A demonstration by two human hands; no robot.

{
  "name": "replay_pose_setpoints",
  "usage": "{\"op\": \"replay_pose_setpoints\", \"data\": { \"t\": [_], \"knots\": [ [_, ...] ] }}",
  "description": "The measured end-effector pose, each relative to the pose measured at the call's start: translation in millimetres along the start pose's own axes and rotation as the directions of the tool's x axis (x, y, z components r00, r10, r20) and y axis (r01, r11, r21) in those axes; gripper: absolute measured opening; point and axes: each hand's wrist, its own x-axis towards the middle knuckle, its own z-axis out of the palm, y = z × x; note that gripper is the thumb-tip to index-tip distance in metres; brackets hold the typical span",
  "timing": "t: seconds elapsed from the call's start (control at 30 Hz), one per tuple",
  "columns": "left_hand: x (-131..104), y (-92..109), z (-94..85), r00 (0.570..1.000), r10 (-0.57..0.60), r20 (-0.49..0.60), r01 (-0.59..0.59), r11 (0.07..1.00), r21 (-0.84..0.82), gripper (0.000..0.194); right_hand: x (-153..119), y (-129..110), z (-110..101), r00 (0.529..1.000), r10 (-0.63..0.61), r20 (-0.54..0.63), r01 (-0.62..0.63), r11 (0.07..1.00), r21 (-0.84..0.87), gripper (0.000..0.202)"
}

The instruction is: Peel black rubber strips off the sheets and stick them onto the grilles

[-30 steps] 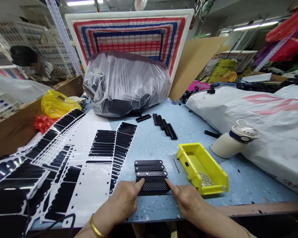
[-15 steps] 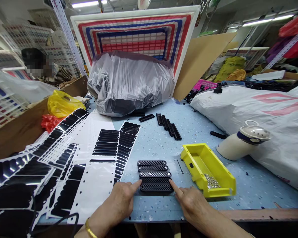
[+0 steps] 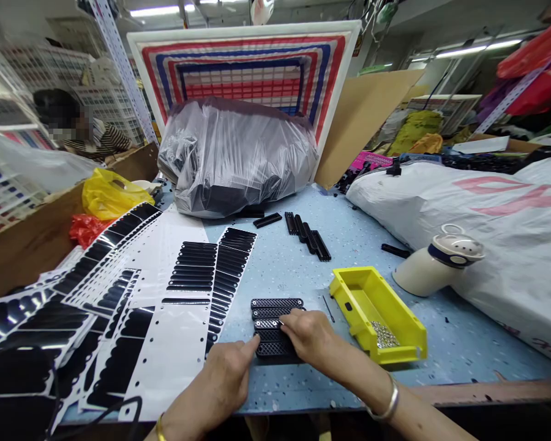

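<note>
A row of several black plastic strips (image 3: 278,304) with a mesh-like pattern and rounded ends lies stacked side by side in front of me. At their left end, the outstretched index finger of my left hand (image 3: 229,370) touches the strips; its other fingers are curled and hold nothing. Over the right part of the row is my right hand (image 3: 310,337), its fingers pinched together against the middle strip. A tiny bright spot shows at those fingertips, too small to name. Right of the strips lies a thin dark rod (image 3: 329,309), beside a yellow bin (image 3: 371,294) holding small shiny metal pieces (image 3: 384,335).
Sheets of black stickers (image 3: 190,266) cover the left side. More black strips (image 3: 307,237) lie farther back, before a plastic-wrapped bundle (image 3: 239,159). A tilted cream bottle (image 3: 422,272) leans by a white sack (image 3: 487,214) at right. Another person (image 3: 96,141) sits far left.
My right hand has moved left from the strips' right end onto the row, its fingers going from pointing to pinched. My left hand stays at the left end. The view has shifted slightly.
</note>
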Motion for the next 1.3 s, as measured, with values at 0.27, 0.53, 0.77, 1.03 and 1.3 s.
{"op": "replay_pose_setpoints", "data": {
  "t": [0.27, 0.53, 0.77, 1.03, 1.3],
  "knots": [
    [-12.6, 21.0, 2.9, 0.996, 0.074, -0.049, -0.072, 0.997, 0.03, 0.053, 11.4, -10.2, 6.6, 0.997, 0.043, 0.056, -0.044, 0.999, 0.005, 0.025],
    [-25.1, 12.9, 25.9, 0.988, 0.029, -0.153, -0.026, 0.999, 0.022, 0.052, -9.9, -36.1, 5.2, 0.993, 0.009, 0.114, -0.017, 0.998, 0.068, 0.025],
    [-16.2, 14.5, 25.7, 0.989, 0.022, -0.149, -0.032, 0.997, -0.065, 0.063, -3.1, -34.2, 4.0, 0.987, 0.026, 0.158, -0.044, 0.993, 0.112, 0.023],
    [-9.5, 14.9, 27.7, 0.993, 0.01, -0.115, -0.017, 0.998, -0.061, 0.066, -7.1, -32.1, 5.8, 0.993, 0.067, 0.096, -0.082, 0.983, 0.164, 0.022],
    [-5.5, 21.5, 19.9, 0.999, 0.024, 0.048, -0.031, 0.987, 0.157, 0.074, -46.9, -1.2, 19.0, 0.995, 0.032, -0.091, -0.024, 0.995, 0.094, 0.027]
  ]
}}
